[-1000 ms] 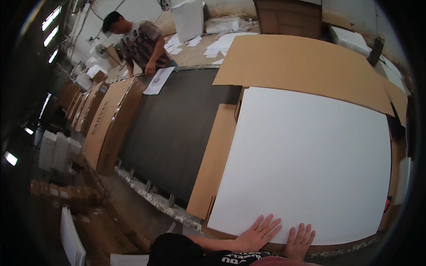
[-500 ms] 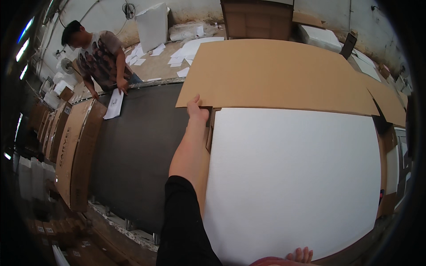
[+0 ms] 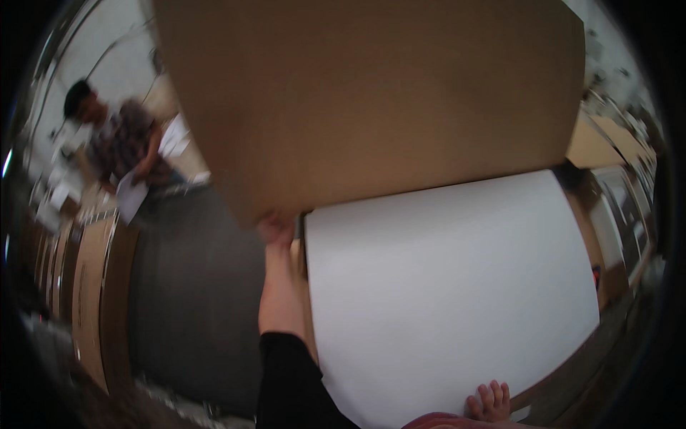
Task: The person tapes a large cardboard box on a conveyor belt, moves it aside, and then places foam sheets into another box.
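A large white foam-like sheet point(image 3: 450, 286) lies in an opened cardboard box. The box's broad brown flap point(image 3: 386, 100) stands tilted up along the sheet's far edge. At the flap's near left corner, my left hand point(image 3: 277, 229) grips the cardboard; it is blurred and its fingers are partly hidden. On the sheet's near edge rests my right hand point(image 3: 491, 402), open, fingers stretched out and holding nothing. My left forearm runs along the box's left side.
A dark conveyor belt point(image 3: 196, 286) lies left of the box. Beyond it a co-worker point(image 3: 125, 136) holds white papers point(image 3: 131, 196). Upright cardboard boxes point(image 3: 93, 293) stand at the far left. To the right are more cardboard and panels point(image 3: 618, 214).
The flap has swung up from lying back to standing, with my left hand at its corner. The view has shifted, and the co-worker has lifted the papers off the belt.
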A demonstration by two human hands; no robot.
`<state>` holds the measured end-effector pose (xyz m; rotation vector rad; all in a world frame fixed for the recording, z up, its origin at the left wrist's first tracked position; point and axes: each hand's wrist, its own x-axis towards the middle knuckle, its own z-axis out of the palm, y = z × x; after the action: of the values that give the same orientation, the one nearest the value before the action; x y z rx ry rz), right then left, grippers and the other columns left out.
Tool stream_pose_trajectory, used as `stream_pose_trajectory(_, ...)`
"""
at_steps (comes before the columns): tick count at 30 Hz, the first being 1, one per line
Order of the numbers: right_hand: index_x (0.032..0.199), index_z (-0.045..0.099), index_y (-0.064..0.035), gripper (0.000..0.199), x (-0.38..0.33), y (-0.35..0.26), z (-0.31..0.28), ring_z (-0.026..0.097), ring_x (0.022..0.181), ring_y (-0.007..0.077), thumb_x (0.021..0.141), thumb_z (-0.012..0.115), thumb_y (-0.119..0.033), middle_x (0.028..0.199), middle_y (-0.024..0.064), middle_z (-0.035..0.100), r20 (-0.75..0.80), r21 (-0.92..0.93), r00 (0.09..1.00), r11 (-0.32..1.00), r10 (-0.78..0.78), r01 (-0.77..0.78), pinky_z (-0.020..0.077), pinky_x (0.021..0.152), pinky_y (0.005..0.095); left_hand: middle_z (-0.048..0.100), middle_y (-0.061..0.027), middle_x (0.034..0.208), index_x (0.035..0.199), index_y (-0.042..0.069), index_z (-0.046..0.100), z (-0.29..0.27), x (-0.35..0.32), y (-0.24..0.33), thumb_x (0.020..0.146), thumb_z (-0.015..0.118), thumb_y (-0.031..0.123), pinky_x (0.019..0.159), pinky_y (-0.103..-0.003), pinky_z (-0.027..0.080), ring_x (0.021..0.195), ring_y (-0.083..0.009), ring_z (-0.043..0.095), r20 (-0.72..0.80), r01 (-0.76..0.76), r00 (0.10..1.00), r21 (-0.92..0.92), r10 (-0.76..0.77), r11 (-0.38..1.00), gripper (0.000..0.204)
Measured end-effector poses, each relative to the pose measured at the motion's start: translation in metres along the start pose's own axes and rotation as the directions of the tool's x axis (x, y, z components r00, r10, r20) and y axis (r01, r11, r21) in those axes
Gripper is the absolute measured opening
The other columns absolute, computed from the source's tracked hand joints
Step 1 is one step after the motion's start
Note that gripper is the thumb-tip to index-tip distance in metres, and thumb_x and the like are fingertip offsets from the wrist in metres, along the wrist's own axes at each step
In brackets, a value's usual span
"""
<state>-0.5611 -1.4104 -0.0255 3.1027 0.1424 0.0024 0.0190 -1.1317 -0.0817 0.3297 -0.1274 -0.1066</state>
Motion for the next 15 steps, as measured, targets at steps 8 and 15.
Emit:
stream_pose_trajectory(8, 0.128, 0.056, -0.0096, 0.046, 0.042, 0.019, 0.033, 0.043, 0.130, 0.0384, 0.085, 0.053, -0.023, 0.140, 0.0161, 0.047, -0.134, 0.045, 0.984, 0.991, -0.120, 0.127, 0.0309, 0.107, 0.0581, 0.049, -0.0104, 0.131, 0.132, 0.003, 0.044, -0.032, -0.137, 0.140, 0.087, 0.050, 0.019, 0.103, -0.040, 0.042, 0.122, -0.0257, 0.046, -0.299, -0.037, 0.933, 0.470, 0.199, 0.882, 0.048)
stream_pose_trajectory(15, 0.127, 0.055, -0.0004, 0.047, 0.106, 0.008, 0.097, 0.048, 0.124, 0.0386, 0.086, 0.052, -0.022, 0.130, 0.0224, 0.054, -0.239, 0.256, 0.963, 0.948, -0.127, 0.189, 0.0351, 0.107, 0.0536, 0.038, -0.0135, 0.148, 0.147, 0.000, 0.029, -0.003, -0.337, 0.360, 0.096, 0.041, 0.036, 0.110, -0.038, 0.037, 0.137, -0.0268, 0.035, -0.112, -0.251, 0.619, 0.910, 0.778, 0.331, 0.063)
